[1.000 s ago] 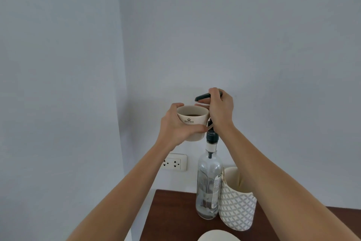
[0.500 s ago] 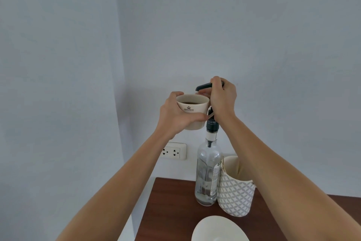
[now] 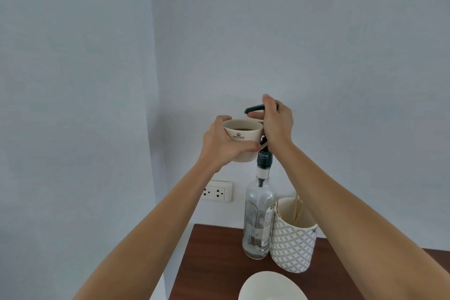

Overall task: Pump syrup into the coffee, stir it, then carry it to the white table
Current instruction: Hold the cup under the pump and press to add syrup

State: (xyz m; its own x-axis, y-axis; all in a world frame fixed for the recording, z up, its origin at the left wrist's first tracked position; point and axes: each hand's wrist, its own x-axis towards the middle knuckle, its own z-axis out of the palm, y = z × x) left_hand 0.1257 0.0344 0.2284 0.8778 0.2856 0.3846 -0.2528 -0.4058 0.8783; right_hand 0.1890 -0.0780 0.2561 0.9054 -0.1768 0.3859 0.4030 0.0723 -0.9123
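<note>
while left hand [image 3: 225, 144] grips cup [image 3: 243, 135] under spout [image 3: 253, 108], right hand [image 3: 277, 122] clamps pump; i'd judge a hard press could overshoot the rim.

We see a dark wooden table [image 3: 214, 263] carrying a clear glass bottle [image 3: 258, 221], a patterned holder [image 3: 292, 248] just beside it, and a white dish [image 3: 270, 287] nearer us.
</note>
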